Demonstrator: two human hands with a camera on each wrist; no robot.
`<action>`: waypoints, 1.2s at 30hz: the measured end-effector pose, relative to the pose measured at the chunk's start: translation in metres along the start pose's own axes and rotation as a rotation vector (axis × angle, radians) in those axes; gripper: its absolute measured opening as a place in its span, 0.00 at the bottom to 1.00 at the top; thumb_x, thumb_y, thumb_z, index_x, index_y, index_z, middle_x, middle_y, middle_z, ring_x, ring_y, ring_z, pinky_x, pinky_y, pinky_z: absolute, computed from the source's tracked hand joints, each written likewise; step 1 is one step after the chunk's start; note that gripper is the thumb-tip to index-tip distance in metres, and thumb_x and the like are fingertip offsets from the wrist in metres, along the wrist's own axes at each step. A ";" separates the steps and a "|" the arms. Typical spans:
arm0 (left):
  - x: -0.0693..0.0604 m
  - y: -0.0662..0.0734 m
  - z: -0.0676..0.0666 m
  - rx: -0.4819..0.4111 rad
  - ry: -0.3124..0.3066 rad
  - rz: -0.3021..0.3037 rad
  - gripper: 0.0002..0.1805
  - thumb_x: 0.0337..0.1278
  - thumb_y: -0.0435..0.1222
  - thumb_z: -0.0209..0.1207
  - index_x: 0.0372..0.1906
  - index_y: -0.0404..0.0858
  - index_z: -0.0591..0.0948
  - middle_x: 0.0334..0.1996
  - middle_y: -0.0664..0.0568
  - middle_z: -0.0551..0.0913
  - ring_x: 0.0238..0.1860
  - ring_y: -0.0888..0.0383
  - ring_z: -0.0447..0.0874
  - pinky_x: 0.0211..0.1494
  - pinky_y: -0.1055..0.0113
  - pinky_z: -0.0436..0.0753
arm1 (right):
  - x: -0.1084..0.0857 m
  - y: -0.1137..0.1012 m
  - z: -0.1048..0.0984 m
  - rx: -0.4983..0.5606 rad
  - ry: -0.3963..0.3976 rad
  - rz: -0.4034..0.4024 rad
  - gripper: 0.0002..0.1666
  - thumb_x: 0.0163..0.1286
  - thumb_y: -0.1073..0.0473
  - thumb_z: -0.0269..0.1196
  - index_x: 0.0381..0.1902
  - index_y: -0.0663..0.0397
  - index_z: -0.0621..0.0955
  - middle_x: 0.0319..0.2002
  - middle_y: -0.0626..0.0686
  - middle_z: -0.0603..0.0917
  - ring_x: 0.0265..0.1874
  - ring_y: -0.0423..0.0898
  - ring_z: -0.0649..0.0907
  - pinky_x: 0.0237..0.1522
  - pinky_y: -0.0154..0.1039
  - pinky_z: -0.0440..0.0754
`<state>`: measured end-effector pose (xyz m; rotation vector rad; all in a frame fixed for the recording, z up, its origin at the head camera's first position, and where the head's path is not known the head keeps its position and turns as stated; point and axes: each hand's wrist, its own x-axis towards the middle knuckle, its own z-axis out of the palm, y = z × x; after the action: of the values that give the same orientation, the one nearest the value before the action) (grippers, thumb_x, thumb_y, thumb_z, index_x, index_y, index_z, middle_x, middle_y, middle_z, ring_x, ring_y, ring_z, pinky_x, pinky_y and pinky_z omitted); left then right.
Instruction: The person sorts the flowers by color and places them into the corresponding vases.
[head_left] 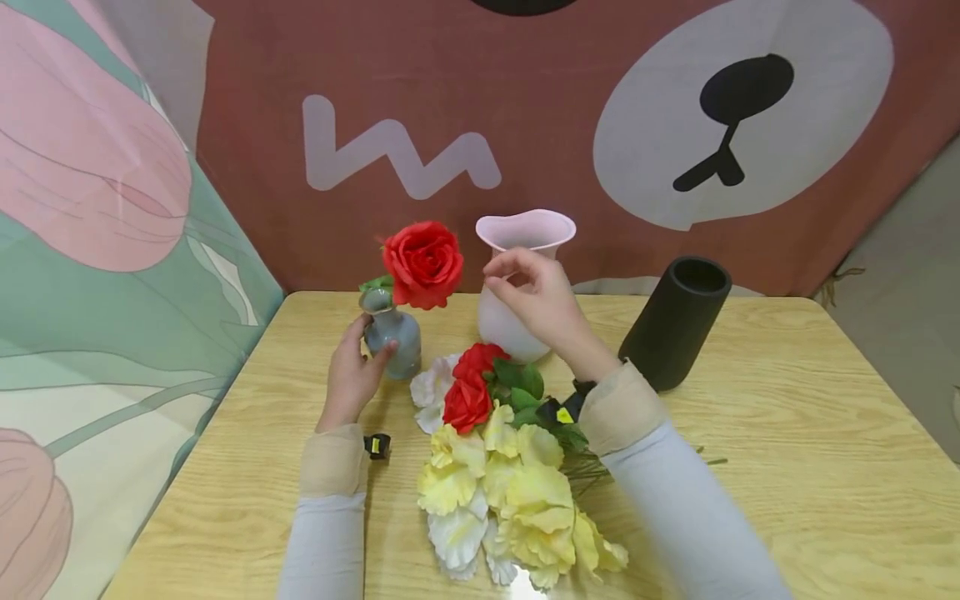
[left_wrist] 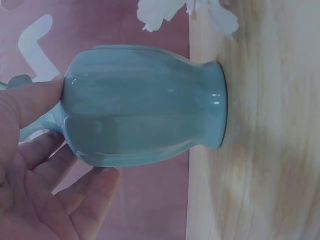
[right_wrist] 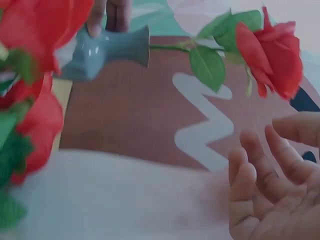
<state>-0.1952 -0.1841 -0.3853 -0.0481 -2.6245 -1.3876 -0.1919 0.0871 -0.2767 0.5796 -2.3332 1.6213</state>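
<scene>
My left hand [head_left: 351, 379] holds a small blue-grey vase [head_left: 405, 348] around its neck and shoulder, with thumb and fingers on opposite sides. In the left wrist view the vase base [left_wrist: 216, 105] stands on the wooden table. A single red rose [head_left: 424, 263] rises from the vase and leans right. Its green stem and leaves [right_wrist: 207, 67] show in the right wrist view. My right hand [head_left: 546, 300] hovers to the right of the rose, in front of a white-pink vase [head_left: 501, 325]. Its fingers are loosely bent, apart from the rose and holding nothing.
Artificial flowers lie in a heap on the table: red roses [head_left: 468, 400], yellow flowers [head_left: 528, 492] and white ones [head_left: 457, 533]. A tall black vase [head_left: 675, 325] stands at the right. Printed cloth [head_left: 540, 108] hangs behind the table.
</scene>
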 end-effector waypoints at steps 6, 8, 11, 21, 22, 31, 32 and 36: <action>0.000 0.000 0.000 -0.004 0.002 0.006 0.35 0.68 0.38 0.61 0.74 0.35 0.62 0.74 0.37 0.63 0.74 0.38 0.61 0.66 0.36 0.72 | -0.020 0.004 -0.019 -0.099 -0.081 0.028 0.07 0.70 0.65 0.63 0.42 0.63 0.83 0.39 0.59 0.86 0.38 0.51 0.81 0.41 0.42 0.80; 0.000 0.000 0.001 -0.006 -0.002 0.005 0.35 0.68 0.38 0.60 0.75 0.35 0.62 0.74 0.37 0.63 0.74 0.38 0.61 0.66 0.36 0.72 | -0.028 0.007 -0.022 -0.145 -0.133 0.040 0.07 0.70 0.65 0.63 0.42 0.62 0.84 0.39 0.58 0.86 0.37 0.51 0.81 0.38 0.41 0.79; 0.000 0.000 0.001 -0.005 -0.007 0.003 0.35 0.68 0.38 0.60 0.75 0.34 0.61 0.74 0.37 0.62 0.74 0.38 0.60 0.67 0.36 0.72 | -0.039 0.011 -0.026 -0.212 -0.223 0.044 0.06 0.70 0.64 0.63 0.42 0.60 0.85 0.37 0.55 0.86 0.36 0.49 0.81 0.36 0.40 0.80; 0.002 -0.004 0.003 0.002 0.000 -0.012 0.35 0.69 0.39 0.59 0.75 0.36 0.61 0.75 0.38 0.61 0.75 0.38 0.59 0.67 0.36 0.71 | -0.071 0.033 -0.044 -0.348 -0.353 0.093 0.06 0.71 0.64 0.62 0.39 0.58 0.85 0.36 0.54 0.87 0.33 0.45 0.80 0.37 0.39 0.79; 0.002 -0.004 0.003 0.004 -0.002 -0.014 0.35 0.69 0.39 0.59 0.75 0.36 0.61 0.75 0.39 0.61 0.75 0.39 0.59 0.67 0.36 0.71 | -0.074 0.036 -0.046 -0.353 -0.354 0.099 0.06 0.71 0.64 0.62 0.39 0.58 0.85 0.36 0.54 0.87 0.33 0.45 0.79 0.36 0.38 0.79; 0.000 -0.004 0.003 -0.003 -0.001 -0.019 0.35 0.69 0.39 0.59 0.76 0.37 0.60 0.76 0.39 0.61 0.75 0.39 0.59 0.67 0.37 0.72 | -0.095 0.054 -0.058 -0.423 -0.426 0.209 0.06 0.71 0.62 0.62 0.36 0.57 0.85 0.30 0.49 0.85 0.25 0.42 0.76 0.30 0.35 0.75; 0.000 -0.004 0.002 -0.005 -0.001 -0.016 0.36 0.69 0.39 0.60 0.76 0.37 0.60 0.76 0.39 0.61 0.75 0.39 0.59 0.67 0.36 0.72 | -0.097 0.055 -0.059 -0.426 -0.437 0.227 0.06 0.71 0.61 0.62 0.36 0.57 0.85 0.30 0.48 0.84 0.24 0.41 0.75 0.29 0.35 0.75; 0.000 -0.002 0.001 -0.001 0.002 -0.001 0.36 0.69 0.40 0.59 0.76 0.37 0.60 0.75 0.39 0.61 0.75 0.39 0.59 0.67 0.36 0.72 | -0.106 0.061 -0.063 -0.397 -0.489 0.271 0.07 0.71 0.61 0.62 0.35 0.56 0.86 0.30 0.48 0.84 0.23 0.41 0.76 0.29 0.34 0.75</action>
<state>-0.1957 -0.1843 -0.3877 -0.0451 -2.6225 -1.3890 -0.1266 0.1844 -0.3489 0.6451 -3.1038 1.1384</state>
